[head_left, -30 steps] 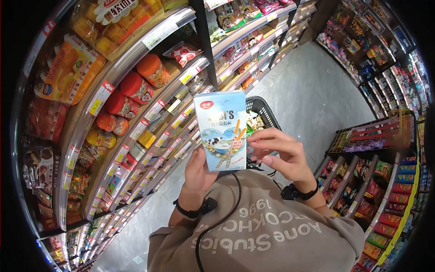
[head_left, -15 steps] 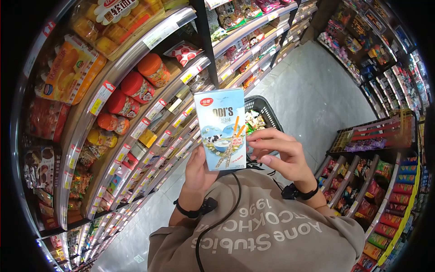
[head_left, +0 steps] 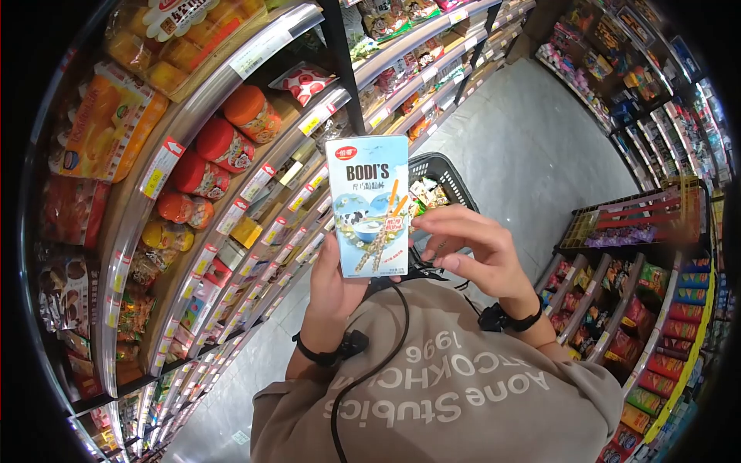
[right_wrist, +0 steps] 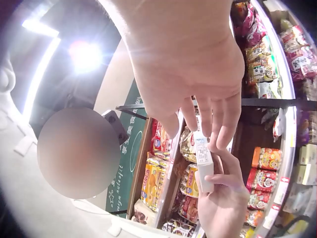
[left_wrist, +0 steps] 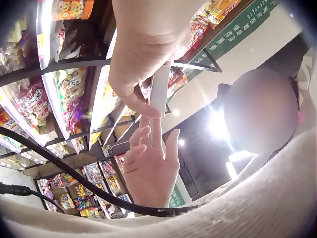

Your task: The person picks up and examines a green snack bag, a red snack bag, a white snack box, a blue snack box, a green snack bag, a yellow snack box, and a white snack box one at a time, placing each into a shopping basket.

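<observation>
Blue-and-white box point(head_left: 370, 208) is standing between the hands, the left hand's point(head_left: 336, 285) fingers grasping it low on one side. Right hand's point(head_left: 482, 251) fingers are bending loosely, ungripping, touching the opposite edge. Low, one-sided hold is leaving the top unsupported; a sideways nudge could be tipping it toward the basket point(head_left: 461, 187) or floor point(head_left: 532, 147).

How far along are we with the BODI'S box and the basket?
Looks done: the BODI'S box is off the shelves, and packets already lie in the shopping basket. In hand: the left hand grips the box, front face up to the head camera; the right hand is at its side edge. Left: the box isn't in the basket; placing it there is probably what remains.
</observation>
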`<state>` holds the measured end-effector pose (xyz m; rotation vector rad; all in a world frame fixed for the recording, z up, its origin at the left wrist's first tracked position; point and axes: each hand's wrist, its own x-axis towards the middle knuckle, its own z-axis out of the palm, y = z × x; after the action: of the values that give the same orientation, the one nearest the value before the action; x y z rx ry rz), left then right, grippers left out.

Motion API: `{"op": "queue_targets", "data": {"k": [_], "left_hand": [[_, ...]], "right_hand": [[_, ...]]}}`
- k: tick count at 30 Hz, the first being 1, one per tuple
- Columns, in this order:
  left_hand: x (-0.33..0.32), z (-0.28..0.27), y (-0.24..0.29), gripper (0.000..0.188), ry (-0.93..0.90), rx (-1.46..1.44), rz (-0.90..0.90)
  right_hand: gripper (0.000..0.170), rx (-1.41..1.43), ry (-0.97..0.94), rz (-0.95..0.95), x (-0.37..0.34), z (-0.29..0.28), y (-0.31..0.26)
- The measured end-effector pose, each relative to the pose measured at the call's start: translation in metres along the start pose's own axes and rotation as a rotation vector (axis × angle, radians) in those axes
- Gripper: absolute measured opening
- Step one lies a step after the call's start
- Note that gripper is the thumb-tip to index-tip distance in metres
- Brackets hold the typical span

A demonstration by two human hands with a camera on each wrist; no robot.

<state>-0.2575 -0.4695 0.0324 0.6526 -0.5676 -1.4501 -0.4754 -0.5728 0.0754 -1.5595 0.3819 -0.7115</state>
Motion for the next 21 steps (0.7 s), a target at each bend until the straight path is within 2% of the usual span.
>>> {"op": "queue_targets", "data": {"k": [3, 8, 9, 12, 13, 16, 17, 20, 21], "left_hand": [[0.004, 0.000, -0.001, 0.080, -0.074, -0.074, -0.023], [0.009, 0.004, -0.001, 0.076, -0.082, -0.034, -0.138], [0.010, 0.001, -0.006, 0.071, -0.095, -0.045, -0.086], [0.011, 0.003, -0.005, 0.069, -0.106, 0.281, 0.052], [0.016, 0.006, -0.008, 0.064, -0.060, 0.380, 0.146], [0.018, 0.015, 0.005, 0.056, -0.149, 0.523, 0.077], [0.020, 0.007, -0.006, 0.057, -0.168, 0.560, 0.112], [0.025, -0.001, -0.004, 0.061, -0.290, 0.633, 0.119], [0.023, 0.004, -0.003, 0.062, -0.196, 0.570, 0.061]], "right_hand": [[0.054, 0.160, 0.018, 0.062, -0.001, -0.001, 0.005], [0.073, 0.067, -0.005, 0.113, 0.001, -0.008, 0.012], [0.077, 0.058, -0.009, 0.133, 0.001, -0.008, 0.013], [0.093, 0.110, -0.052, 0.157, 0.004, -0.009, 0.017], [0.093, 0.130, -0.070, 0.183, 0.004, -0.009, 0.021], [0.087, 0.145, -0.138, 0.277, -0.001, -0.014, 0.036], [0.074, 0.316, -0.062, 0.288, -0.001, -0.006, 0.039], [0.064, 0.343, 0.029, 0.380, 0.003, -0.016, 0.059], [0.052, 0.386, 0.093, 0.496, 0.006, -0.023, 0.060]]}}
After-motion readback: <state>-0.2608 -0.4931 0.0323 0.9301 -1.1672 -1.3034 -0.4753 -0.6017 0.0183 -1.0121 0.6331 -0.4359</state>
